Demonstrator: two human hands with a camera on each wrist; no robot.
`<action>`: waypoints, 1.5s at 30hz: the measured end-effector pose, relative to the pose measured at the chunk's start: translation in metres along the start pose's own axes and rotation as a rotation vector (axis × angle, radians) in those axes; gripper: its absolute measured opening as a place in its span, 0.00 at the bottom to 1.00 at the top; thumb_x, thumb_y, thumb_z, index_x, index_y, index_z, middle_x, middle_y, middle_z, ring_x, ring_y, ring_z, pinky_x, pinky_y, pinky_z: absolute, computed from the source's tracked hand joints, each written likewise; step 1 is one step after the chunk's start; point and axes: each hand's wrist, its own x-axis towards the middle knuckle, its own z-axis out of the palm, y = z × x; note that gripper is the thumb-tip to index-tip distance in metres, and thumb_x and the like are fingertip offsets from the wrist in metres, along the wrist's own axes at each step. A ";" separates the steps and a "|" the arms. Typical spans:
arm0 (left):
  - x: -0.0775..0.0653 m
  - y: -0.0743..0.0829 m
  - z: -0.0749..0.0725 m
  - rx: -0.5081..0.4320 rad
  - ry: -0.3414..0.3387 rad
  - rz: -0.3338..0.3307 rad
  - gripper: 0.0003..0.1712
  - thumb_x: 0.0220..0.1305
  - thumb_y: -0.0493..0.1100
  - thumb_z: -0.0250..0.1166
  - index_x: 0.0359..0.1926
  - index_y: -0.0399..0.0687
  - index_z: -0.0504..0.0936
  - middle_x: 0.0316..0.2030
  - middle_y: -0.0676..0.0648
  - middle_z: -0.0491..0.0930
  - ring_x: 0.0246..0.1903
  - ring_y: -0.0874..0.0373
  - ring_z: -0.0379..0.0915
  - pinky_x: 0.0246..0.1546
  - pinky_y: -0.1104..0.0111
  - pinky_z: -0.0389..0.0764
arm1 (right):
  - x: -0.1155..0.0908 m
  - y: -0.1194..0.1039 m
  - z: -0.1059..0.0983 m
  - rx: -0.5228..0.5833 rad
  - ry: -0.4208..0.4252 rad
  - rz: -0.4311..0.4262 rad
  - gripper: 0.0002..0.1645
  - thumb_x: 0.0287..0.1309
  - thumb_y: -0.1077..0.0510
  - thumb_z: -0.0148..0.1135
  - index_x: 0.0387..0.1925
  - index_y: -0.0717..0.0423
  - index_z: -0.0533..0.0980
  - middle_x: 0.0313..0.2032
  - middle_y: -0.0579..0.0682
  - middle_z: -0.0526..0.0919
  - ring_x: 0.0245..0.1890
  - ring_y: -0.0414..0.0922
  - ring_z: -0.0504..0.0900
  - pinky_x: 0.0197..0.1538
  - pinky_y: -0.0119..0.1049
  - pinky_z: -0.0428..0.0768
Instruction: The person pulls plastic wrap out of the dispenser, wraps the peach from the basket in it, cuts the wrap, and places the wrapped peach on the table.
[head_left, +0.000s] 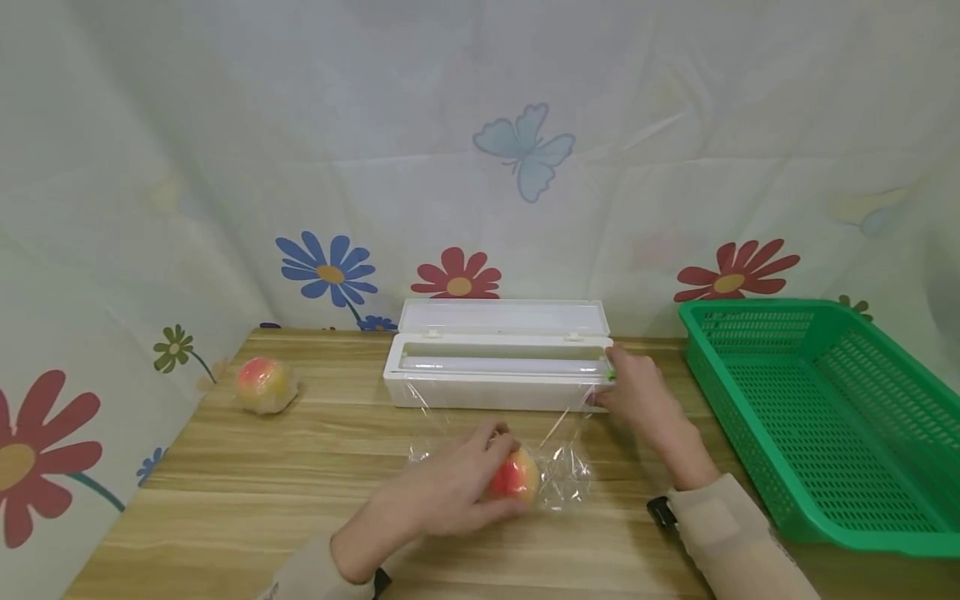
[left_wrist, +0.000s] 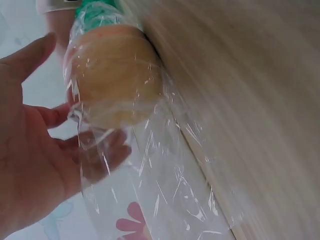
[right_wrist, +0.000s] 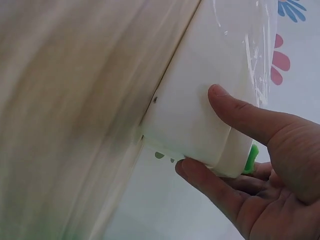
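A red-and-yellow peach (head_left: 516, 477) lies on the table under clear cling film (head_left: 564, 477). The film stretches from the roll (head_left: 502, 365) inside a white cling film box (head_left: 487, 393), whose lid (head_left: 502, 317) is raised. My left hand (head_left: 457, 483) is at the peach's left side, fingers loosely extended. In the left wrist view its thumb stands apart from the wrapped peach (left_wrist: 117, 75), and some fingers show through the film. With my right hand (head_left: 647, 404) I grip the box's right end. Its thumb presses the box front (right_wrist: 195, 100) in the right wrist view.
Another peach (head_left: 264, 385), wrapped in film, sits at the table's left. A green plastic basket (head_left: 738, 450) stands at the right, close to my right forearm. Behind the wooden table (head_left: 315, 475) hangs a flower-printed curtain (head_left: 600, 225).
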 end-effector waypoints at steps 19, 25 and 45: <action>0.023 -0.001 0.011 0.171 -0.005 -0.094 0.56 0.58 0.65 0.75 0.76 0.39 0.62 0.64 0.43 0.73 0.62 0.48 0.73 0.64 0.56 0.73 | 0.002 -0.004 0.004 0.005 0.017 -0.027 0.46 0.45 0.59 0.83 0.60 0.76 0.68 0.51 0.76 0.78 0.49 0.73 0.80 0.52 0.64 0.78; 0.027 0.000 0.008 0.187 0.018 -0.114 0.49 0.53 0.64 0.78 0.67 0.43 0.71 0.56 0.47 0.77 0.59 0.51 0.72 0.63 0.55 0.73 | 0.006 -0.007 0.005 -0.041 -0.036 -0.003 0.55 0.47 0.60 0.82 0.66 0.83 0.61 0.66 0.83 0.62 0.60 0.77 0.70 0.63 0.65 0.70; 0.033 -0.001 0.008 0.061 -0.012 -0.160 0.53 0.46 0.61 0.83 0.67 0.40 0.71 0.57 0.43 0.77 0.57 0.49 0.73 0.61 0.59 0.75 | 0.011 -0.007 0.006 -0.075 -0.074 0.014 0.58 0.48 0.56 0.83 0.67 0.84 0.60 0.68 0.83 0.57 0.61 0.77 0.70 0.60 0.64 0.73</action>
